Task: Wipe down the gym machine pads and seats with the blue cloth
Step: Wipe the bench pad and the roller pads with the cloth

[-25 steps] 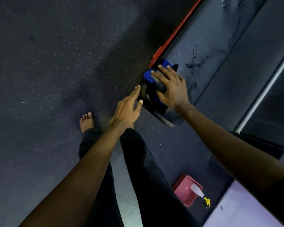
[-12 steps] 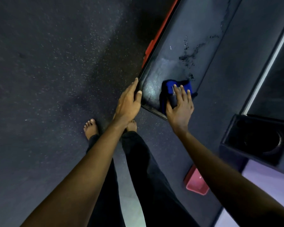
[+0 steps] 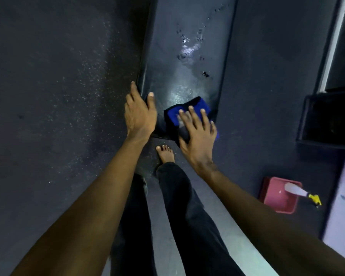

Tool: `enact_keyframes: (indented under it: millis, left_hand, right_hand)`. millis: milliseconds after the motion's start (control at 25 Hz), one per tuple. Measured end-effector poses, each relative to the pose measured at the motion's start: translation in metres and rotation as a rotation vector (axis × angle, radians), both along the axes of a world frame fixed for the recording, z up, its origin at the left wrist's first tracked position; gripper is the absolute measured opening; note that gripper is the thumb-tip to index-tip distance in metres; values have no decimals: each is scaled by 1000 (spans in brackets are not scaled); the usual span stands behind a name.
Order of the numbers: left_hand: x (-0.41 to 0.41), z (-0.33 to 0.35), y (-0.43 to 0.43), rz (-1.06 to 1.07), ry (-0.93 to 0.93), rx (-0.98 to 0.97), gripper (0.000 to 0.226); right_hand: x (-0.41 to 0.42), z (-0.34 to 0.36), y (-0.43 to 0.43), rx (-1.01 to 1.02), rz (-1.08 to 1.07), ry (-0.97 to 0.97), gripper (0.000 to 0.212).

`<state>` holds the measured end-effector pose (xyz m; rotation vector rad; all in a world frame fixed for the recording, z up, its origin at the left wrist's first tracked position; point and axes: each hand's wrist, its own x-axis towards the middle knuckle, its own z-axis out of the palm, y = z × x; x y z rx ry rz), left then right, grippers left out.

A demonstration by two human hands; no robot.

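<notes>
Head camera looks down on a long dark pad (image 3: pixel 189 32) of the gym machine, and all places below are given from this pad. The blue cloth (image 3: pixel 202 104) lies bunched on the near end of the pad, toward its right edge. The right hand (image 3: pixel 197 136) presses flat on the cloth with the fingers straight and spread; it does not clench the cloth, it only pushes it down. The left hand (image 3: pixel 140 114) rests on the left edge of the pad, with the thumb on the top face and the fingers straight along the side, so it steadies the pad and grasps nothing. Farther up the pad, wet drops (image 3: pixel 187 48) shine on the surface and look not yet wiped. A bare foot (image 3: pixel 165 154) stands on the floor just below the near end of the pad. Well to the right of the pad, a pink tub (image 3: pixel 277 198) sits on the floor with a spray bottle (image 3: pixel 299 192) lying across its rim. The step in hand seems to be the wiping of the near end. The next move probably asks the right hand to slide the cloth up the pad through the drops, with even pressure, while the left hand braces the edge
</notes>
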<state>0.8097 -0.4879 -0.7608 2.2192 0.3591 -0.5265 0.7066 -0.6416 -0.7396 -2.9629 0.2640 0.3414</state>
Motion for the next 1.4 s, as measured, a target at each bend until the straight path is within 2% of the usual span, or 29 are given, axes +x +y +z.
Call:
enact_keyframes:
  millis: [200,240,320,440,520,600,680,800,1080,1280,1400]
  left_hand:
    - [0,5,2,-19,22,-37,65]
    - [1,8,0,-14,46,-26,65]
    - [3,9,-8,12,62,72,65]
    - [3,7,-26,115,24,213,62]
    - [2,1,-34,200,-19,249,60]
    - [0,-4,-36,212,-71,311,58]
    - [0,-7,-36,211,-111,360,58]
    - [-2,-7,-39,211,-131,377,58]
    - [-1,-7,-41,236,-151,370,57]
    - [-2,-5,-43,250,-140,361,63]
    - [-3,-3,-45,243,-139,375,57]
  right_hand:
    - [-3,-3,-14,37,194,-68,70]
    - [-15,-2,-27,51,165,-75,70]
    - [-32,-4,-42,152,-131,-84,70]
    - [-9,-14,-34,435,-608,-242,60]
    - [22,-18,-42,499,-771,-306,57]
    - [39,-16,-53,530,-826,-289,58]
    - [34,-11,-54,502,-746,-215,63]
    - [6,-2,-53,399,-472,-71,71]
    - [85,-6,-84,417,-485,-76,69]
    - [36,-3,-100,402,-158,34,72]
    - [81,-6,-105,342,-182,14,70]
